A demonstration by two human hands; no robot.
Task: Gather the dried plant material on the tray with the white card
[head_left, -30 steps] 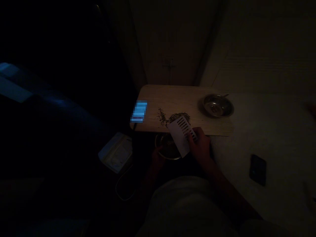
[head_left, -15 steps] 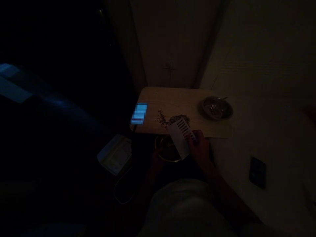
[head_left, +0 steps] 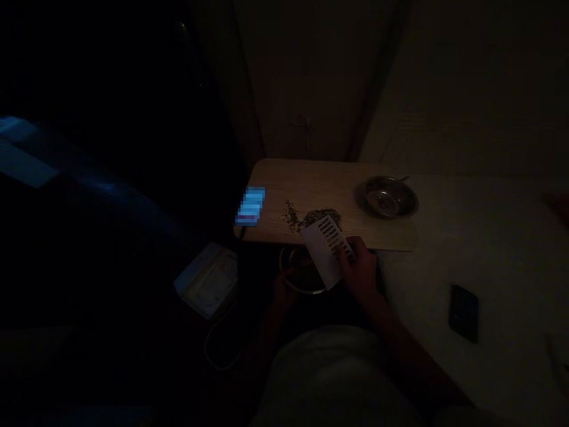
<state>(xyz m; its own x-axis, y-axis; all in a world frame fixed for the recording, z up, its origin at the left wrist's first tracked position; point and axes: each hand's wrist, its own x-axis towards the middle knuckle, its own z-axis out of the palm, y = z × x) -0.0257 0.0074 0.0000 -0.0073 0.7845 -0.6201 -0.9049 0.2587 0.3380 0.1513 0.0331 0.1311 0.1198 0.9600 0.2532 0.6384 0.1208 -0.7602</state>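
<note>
The scene is very dark. My right hand (head_left: 361, 267) grips a white flat piece with a row of slots (head_left: 324, 261) by its right edge. That piece is tilted, its upper end beside a heap of small dark grains (head_left: 320, 214) on a wooden board (head_left: 306, 178). Below the board's near edge, my left hand (head_left: 283, 289) holds a round metal bowl (head_left: 296, 279) by its left side. The slotted piece covers the bowl's right part, and the bowl's contents are too dim to make out.
Another metal bowl (head_left: 391, 197), with a handle-like utensil in it, stands at the board's right. A lit screen (head_left: 251, 206) lies at its left end. A dark phone (head_left: 463, 313) rests on the pale surface at right. A box-like package (head_left: 208, 280) sits lower left.
The whole view has shifted down very slightly. Both hands keep their holds, and the slotted piece stays almost in the same place by the grains.
</note>
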